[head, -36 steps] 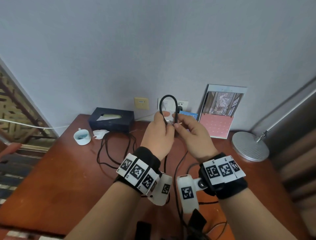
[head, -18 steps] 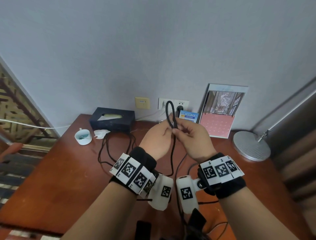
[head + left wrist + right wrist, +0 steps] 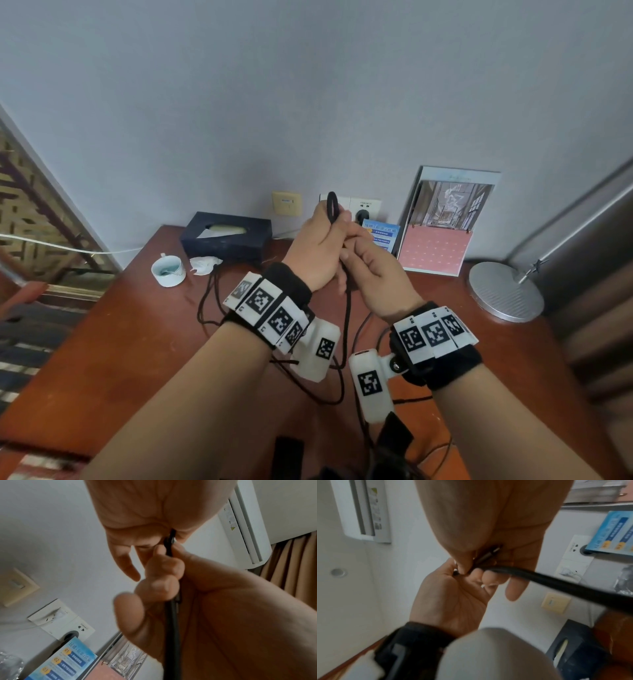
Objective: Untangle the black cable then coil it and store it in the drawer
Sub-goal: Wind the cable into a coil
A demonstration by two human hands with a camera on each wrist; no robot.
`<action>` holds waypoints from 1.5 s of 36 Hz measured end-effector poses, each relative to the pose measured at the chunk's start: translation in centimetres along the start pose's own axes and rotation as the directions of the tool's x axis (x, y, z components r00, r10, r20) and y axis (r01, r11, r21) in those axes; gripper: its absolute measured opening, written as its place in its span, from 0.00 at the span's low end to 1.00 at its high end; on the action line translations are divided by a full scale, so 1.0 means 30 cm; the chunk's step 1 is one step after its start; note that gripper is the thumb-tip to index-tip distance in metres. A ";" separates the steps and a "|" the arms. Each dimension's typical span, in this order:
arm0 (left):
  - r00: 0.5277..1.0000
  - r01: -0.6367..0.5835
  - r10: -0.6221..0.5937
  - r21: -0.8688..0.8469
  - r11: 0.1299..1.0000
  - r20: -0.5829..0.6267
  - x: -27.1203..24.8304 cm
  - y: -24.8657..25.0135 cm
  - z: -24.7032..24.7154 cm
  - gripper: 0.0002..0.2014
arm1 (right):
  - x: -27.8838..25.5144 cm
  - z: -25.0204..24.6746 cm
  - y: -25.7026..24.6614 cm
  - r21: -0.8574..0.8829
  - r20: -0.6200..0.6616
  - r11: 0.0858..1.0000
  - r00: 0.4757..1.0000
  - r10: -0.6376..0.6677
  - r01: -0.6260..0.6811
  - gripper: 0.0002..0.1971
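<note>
Both hands are raised above the desk, close together. The black cable point(image 3: 347, 308) rises from the tabletop into them. A small narrow loop point(image 3: 332, 205) of it sticks up above my left hand point(image 3: 328, 230), whose thumb and fingers pinch the doubled cable point(image 3: 170, 543). My right hand point(image 3: 353, 247) grips the strand just below, fingers curled around the cable point(image 3: 556, 582). A metal plug tip point(image 3: 495, 551) shows inside the right palm. Slack cable point(image 3: 205, 301) lies in loose curves on the desk. No drawer is in view.
On the brown desk point(image 3: 102, 342) stand a dark tissue box point(image 3: 227, 240), a white cup point(image 3: 168, 270), a crumpled tissue point(image 3: 205, 265), a standing calendar point(image 3: 442, 226) and a lamp's round base point(image 3: 505, 291). Wall sockets point(image 3: 364, 207) sit behind my hands.
The loop above my hands has shrunk from a wide arc to a small narrow one. My hands have closed in on each other and the left one has moved up the cable.
</note>
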State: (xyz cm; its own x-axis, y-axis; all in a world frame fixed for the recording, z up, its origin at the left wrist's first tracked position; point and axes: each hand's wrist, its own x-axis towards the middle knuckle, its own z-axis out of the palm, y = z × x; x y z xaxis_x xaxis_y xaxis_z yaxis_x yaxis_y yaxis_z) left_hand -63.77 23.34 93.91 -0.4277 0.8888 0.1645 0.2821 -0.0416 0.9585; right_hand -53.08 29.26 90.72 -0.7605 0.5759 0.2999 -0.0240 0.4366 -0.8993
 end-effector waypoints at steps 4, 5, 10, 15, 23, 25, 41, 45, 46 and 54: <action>0.998 0.025 -0.028 -0.062 0.998 -0.048 0.003 0.016 0.004 0.24 | -0.005 0.009 0.008 0.232 0.072 0.961 0.988 0.136 -0.149 0.15; 0.997 0.009 -0.014 -0.067 0.998 -0.071 0.003 0.020 0.003 0.23 | -0.007 0.014 0.012 0.267 0.093 0.949 0.985 0.147 -0.167 0.16; 0.998 0.024 -0.042 -0.314 0.949 -0.048 0.017 0.026 0.016 0.11 | -0.007 0.032 0.015 0.492 0.154 0.833 0.967 0.204 -0.254 0.18; 0.999 -0.008 -0.009 -0.333 0.943 -0.052 0.009 0.025 0.013 0.11 | 0.001 0.026 0.007 0.497 0.187 0.823 0.960 0.206 -0.274 0.26; 0.959 -0.165 0.039 -0.438 0.884 -0.281 0.053 0.007 -0.032 0.14 | -0.027 -0.005 0.076 0.304 0.181 0.926 0.968 0.176 -0.225 0.13; 0.936 -0.208 0.090 -0.330 0.921 -0.341 0.058 0.008 -0.051 0.13 | -0.037 -0.008 0.095 0.235 0.174 0.949 0.969 0.173 -0.211 0.12; 0.983 0.177 -0.178 -0.026 0.984 -0.049 0.042 -0.058 -0.061 0.14 | 0.022 -0.138 0.024 -0.411 0.177 0.879 0.967 -0.185 0.244 0.05; 0.994 0.070 -0.079 0.121 0.990 0.077 0.008 -0.047 -0.035 0.21 | 0.048 -0.125 0.006 -0.388 0.121 0.887 0.968 -0.221 0.251 0.06; 0.991 0.049 -0.065 0.133 0.990 0.113 -0.001 -0.039 -0.030 0.20 | 0.050 -0.125 0.008 -0.374 0.070 0.900 0.975 -0.213 0.224 0.08; 0.920 0.231 -0.116 -0.279 0.932 0.373 -0.037 -0.051 -0.016 0.08 | 0.064 -0.125 -0.002 -0.289 -0.093 0.957 0.994 -0.060 0.030 0.23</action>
State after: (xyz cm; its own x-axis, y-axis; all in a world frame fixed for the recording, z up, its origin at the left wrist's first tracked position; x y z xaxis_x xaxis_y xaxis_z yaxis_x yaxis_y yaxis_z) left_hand -64.13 22.19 92.37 -0.1057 0.9933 -0.0471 -0.0757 0.0392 0.9964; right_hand -52.12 32.93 92.56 -0.6942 0.6105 0.3812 0.1416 0.6351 -0.7593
